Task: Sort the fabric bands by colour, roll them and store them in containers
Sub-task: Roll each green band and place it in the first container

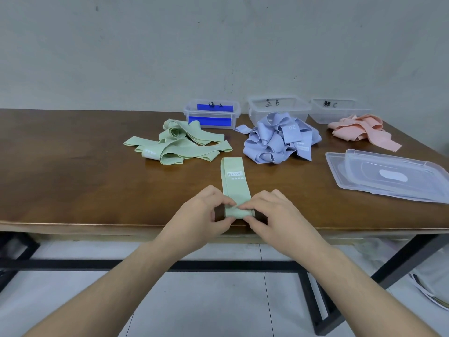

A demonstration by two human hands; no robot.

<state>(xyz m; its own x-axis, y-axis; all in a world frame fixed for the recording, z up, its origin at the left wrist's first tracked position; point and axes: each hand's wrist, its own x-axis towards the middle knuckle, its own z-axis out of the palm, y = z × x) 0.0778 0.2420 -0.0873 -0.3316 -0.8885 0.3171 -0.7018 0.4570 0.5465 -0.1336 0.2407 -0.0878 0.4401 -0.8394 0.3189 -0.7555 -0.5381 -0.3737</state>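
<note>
Both hands, left hand (206,215) and right hand (272,215), pinch the green band (235,188)'s near end, fingers (224,203) curled to start the roll at the bench (73,178) edge.

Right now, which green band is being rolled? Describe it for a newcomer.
At the wooden table's near edge, both hands pinch one green band. Unlike the tangled green pile behind, it lies flat and straight, label up.

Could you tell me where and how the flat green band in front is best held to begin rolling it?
Grip the green band at its near end, from the table's front edge. It lies flat, pointing away, so both hands can pinch that end and roll forward.
</note>
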